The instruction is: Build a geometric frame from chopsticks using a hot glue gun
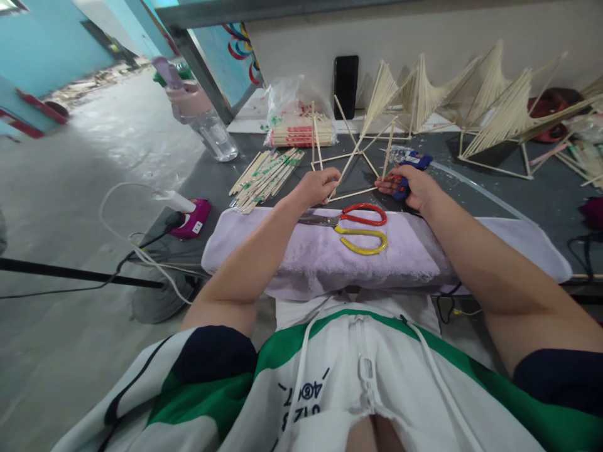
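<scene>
My left hand [320,186] is closed in a pinch on a thin wooden stick of a small stick frame [351,157] that stands on the grey table [494,182]. My right hand [414,186] is wrapped round a blue glue gun [411,168], its tip close to the frame's right end. Red and yellow scissors [360,227] lie on a lilac towel [320,257] just in front of both hands.
Loose sticks [266,177] lie left of the frame, a bag of sticks [299,119] behind them. Several finished stick fans [475,94] stand at the back right, beside a black phone [346,76]. A water bottle [207,116], a pink plug block [191,220] and cables lie left.
</scene>
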